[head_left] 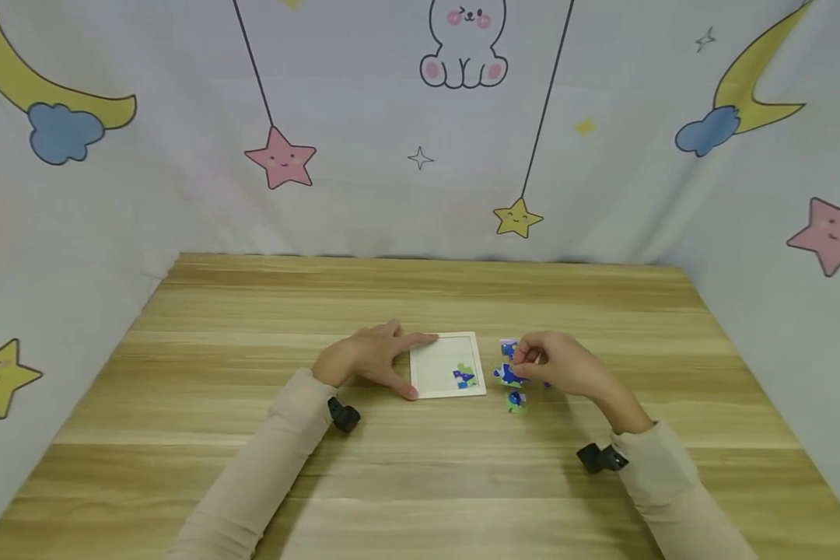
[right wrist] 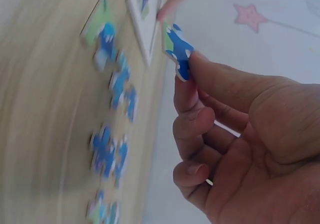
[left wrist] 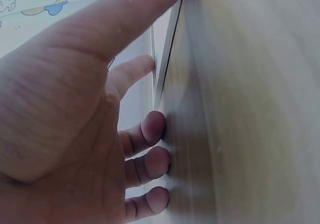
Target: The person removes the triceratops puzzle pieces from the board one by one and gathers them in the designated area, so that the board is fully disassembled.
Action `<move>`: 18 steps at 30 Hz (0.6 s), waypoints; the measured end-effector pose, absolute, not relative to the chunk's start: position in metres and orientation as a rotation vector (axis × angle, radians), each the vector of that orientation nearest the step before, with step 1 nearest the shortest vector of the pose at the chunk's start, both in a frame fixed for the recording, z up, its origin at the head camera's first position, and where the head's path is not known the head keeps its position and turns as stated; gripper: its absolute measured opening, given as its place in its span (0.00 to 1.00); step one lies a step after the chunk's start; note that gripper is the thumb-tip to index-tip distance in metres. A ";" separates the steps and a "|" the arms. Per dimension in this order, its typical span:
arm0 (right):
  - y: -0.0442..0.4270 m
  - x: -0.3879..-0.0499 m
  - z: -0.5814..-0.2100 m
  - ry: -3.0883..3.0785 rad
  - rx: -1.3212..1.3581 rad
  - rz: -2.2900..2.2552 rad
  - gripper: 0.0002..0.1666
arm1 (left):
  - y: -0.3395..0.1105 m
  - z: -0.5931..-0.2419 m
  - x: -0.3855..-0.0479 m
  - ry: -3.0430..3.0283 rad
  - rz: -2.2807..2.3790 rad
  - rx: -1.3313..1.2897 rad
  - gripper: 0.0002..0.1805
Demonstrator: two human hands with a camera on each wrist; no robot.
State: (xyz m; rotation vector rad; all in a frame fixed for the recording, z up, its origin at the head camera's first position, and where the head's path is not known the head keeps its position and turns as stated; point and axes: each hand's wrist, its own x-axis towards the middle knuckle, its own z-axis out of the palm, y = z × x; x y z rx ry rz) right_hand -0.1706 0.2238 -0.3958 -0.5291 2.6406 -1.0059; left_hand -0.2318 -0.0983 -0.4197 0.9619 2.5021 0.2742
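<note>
A white square puzzle tray [head_left: 430, 367] lies on the table, with joined blue and green pieces [head_left: 465, 377] in its near right corner. My left hand [head_left: 374, 354] is spread at the tray's left side, thumb at the near left corner and index finger along the far edge. To the right of the tray, my right hand [head_left: 560, 364] pinches a blue and green puzzle piece [right wrist: 177, 48] between thumb and index finger, raised off the table. Loose puzzle pieces [head_left: 516, 401] lie beneath and beside that hand, which hides some of them.
The wood-grain table [head_left: 420, 482] extends around the tray on all sides. Behind it and at both sides hangs a pale cloth [head_left: 364, 210] printed with stars, moons and clouds. Several more loose blue pieces [right wrist: 103, 151] show in the right wrist view.
</note>
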 end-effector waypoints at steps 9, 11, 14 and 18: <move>0.261 -0.156 -0.402 2.560 -0.564 -0.985 0.06 | -0.101 -0.421 -0.232 2.510 0.274 0.962 0.56; 0.266 -0.153 -0.404 2.553 -0.560 -0.963 0.06 | -0.101 -0.421 -0.233 2.511 0.274 0.968 0.56; 0.271 -0.150 -0.408 2.547 -0.547 -0.949 0.07 | -0.100 -0.421 -0.233 2.509 0.280 0.974 0.56; 0.274 -0.148 -0.412 2.573 -0.519 -0.932 0.07 | -0.098 -0.421 -0.233 2.507 0.276 0.980 0.56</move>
